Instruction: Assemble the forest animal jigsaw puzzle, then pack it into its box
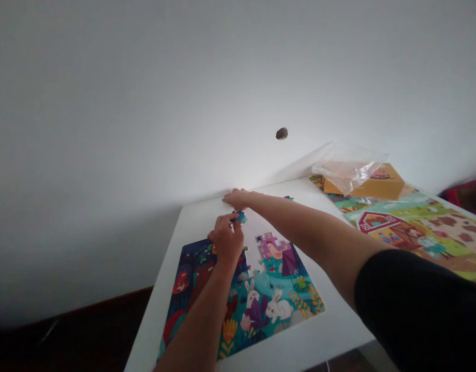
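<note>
My left hand (pixel 227 238) is closed in a pinch on a blue puzzle piece (pixel 241 217), held above the top edge of a partly joined jigsaw puzzle (pixel 261 305). The puzzle shows white rabbits, a bear and flowers, with a gap in its upper middle. Reaching across, my right hand (pixel 235 198) is at the table's far edge by the wall. Its fingers are bent together and low to the tabletop; whatever they hold is hidden. Beyond my right forearm, a small dark puzzle piece (pixel 288 198) shows only in part.
The white table (pixel 319 343) stands against a pale wall with a round hole (pixel 282 134). To the right lies a farm-scene picture (pixel 427 227). On it sits a yellow box (pixel 381 188) with a clear plastic bag (pixel 348 168) on top. Something red (pixel 468 196) stands at the far right.
</note>
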Available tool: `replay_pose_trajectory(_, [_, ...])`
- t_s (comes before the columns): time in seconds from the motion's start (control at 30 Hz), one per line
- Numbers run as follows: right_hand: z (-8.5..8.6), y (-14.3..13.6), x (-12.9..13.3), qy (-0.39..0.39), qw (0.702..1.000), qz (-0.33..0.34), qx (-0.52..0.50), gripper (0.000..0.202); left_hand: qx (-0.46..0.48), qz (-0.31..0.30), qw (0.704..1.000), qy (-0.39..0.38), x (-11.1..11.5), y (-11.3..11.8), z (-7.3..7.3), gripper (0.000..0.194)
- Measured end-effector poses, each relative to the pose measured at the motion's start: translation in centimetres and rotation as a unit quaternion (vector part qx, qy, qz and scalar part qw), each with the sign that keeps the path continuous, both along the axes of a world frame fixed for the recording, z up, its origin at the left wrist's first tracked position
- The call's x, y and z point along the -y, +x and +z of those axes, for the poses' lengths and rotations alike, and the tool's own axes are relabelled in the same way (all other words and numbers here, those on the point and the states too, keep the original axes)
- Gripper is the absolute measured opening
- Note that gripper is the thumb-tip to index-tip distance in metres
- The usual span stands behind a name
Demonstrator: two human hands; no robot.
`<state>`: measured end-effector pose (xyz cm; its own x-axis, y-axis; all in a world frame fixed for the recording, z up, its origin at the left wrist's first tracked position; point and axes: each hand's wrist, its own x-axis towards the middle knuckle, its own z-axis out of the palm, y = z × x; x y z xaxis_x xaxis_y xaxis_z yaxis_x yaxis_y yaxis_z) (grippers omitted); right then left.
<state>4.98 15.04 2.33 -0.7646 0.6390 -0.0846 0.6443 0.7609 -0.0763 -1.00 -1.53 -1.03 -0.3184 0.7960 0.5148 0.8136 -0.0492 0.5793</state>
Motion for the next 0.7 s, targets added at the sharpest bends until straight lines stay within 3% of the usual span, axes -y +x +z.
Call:
replay_pose_trajectory(0.13, [-0.2, 0.3, 0.2, 0.008, 1.0, -0.028, 0.007, 0.045, 0.004, 0.008, 1.0, -0.004, 0.0, 0.2, 0.2, 0.02])
replay_pose_trajectory(0.33, [0.8, 3.1, 0.6, -0.035, 0.989, -0.14, 0.026, 0.055, 0.018, 0.004, 1.0, 0.012, -0.1, 0.5, 0.0, 0.02])
replay_pose_trajectory(0.43, [1.4, 4.8, 1.4, -0.052, 0.983, -0.176, 0.003, 0.047, 0.042, 0.008, 0.999, 0.025, -0.4, 0.1, -0.3, 0.02])
replay_pose_trajectory(0.57, [2.0, 8.1, 4.4, -0.033, 0.971, -0.219, -0.086, 0.035, 0.064, -0.002, 0.997, 0.035, -0.8, -0.7, -0.5, 0.022])
replay_pose_trajectory(0.7, [1.6, 12.5, 9.7, -0.012, 0.945, -0.255, -0.204, 0.038, 0.084, -0.02, 0.996, 0.038, -1.0, -1.1, -0.5, 0.022])
